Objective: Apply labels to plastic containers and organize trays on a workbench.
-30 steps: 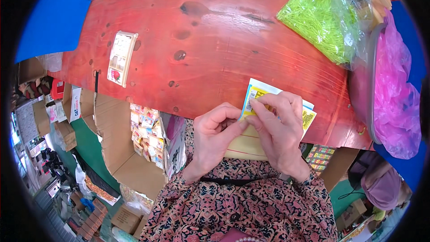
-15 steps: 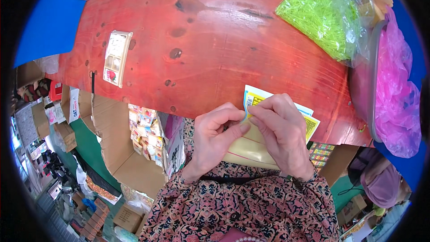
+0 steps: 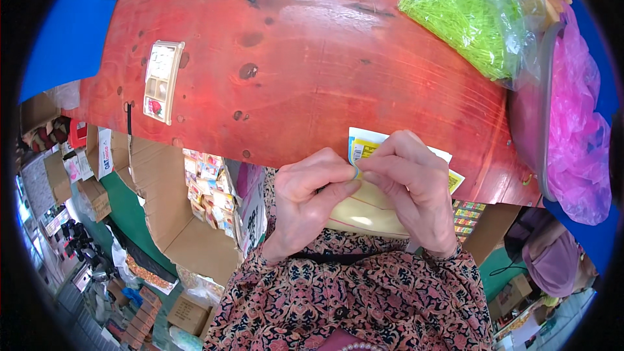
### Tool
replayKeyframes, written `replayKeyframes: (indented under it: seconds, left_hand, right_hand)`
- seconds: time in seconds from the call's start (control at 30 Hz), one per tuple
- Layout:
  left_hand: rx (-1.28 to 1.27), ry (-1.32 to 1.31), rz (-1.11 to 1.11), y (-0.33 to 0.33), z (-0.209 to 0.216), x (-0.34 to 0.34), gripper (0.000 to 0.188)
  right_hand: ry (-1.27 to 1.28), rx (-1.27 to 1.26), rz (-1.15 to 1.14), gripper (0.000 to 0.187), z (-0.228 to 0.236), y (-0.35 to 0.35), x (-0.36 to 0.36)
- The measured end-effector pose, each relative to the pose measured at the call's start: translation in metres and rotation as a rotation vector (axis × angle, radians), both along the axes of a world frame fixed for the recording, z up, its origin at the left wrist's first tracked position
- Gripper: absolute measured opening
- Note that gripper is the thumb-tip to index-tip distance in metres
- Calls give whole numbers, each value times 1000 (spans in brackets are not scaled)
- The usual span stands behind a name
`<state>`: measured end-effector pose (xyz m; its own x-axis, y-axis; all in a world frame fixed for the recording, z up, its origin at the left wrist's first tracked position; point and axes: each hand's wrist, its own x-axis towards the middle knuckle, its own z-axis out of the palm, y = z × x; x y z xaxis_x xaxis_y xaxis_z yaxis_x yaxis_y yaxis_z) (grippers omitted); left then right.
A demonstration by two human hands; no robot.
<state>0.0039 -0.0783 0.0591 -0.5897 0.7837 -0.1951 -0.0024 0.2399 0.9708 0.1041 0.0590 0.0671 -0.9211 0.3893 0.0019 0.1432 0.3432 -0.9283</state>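
Note:
My left hand (image 3: 311, 190) and my right hand (image 3: 413, 188) meet at the table's front edge, thumbs and forefingers pinched close together. Between them is a glossy pale-yellow packet (image 3: 367, 218), its lower part towards my body. White-and-yellow printed corners (image 3: 361, 138) stick out above and to the right of my fingers; whether they belong to the same packet I cannot tell. Both hands pinch its left edge, with the exact grip partly hidden by the fingers. On the left of the red wooden table (image 3: 292, 91) lies a cream divided tray (image 3: 162, 84) with printed pieces in it.
A clear bag of bright green shredded filler (image 3: 458, 23) lies at the far right. Beside it stands a tub with a pink plastic bag (image 3: 575, 123). Left of my lap, an open cardboard box (image 3: 185, 234) holds several small packets (image 3: 211, 188). A blue surface (image 3: 62, 32) borders the table.
The view has shifted slightly, so table items sit a little further left. Both hands keep pinching the packet, with only small finger movements.

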Motion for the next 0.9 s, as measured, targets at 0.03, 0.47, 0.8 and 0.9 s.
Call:
replayKeyframes:
  seconds: [0.03,0.47,0.8,0.9]
  left_hand:
    - [15,1,-6,0,0,0,11]
    - [10,4,-1,-2,0,0,10]
    - [-12,-11,-10,0,-1,-2,11]
    - [-23,-12,-3,-1,-4,-2,10]
  right_hand:
    - [-5,3,1,17,0,0,0]
    - [-19,45,17,13,0,-2,-2]
    - [-75,-108,-6,7,-3,4,-4]
    - [-56,-67,-23,6,-5,0,-5]
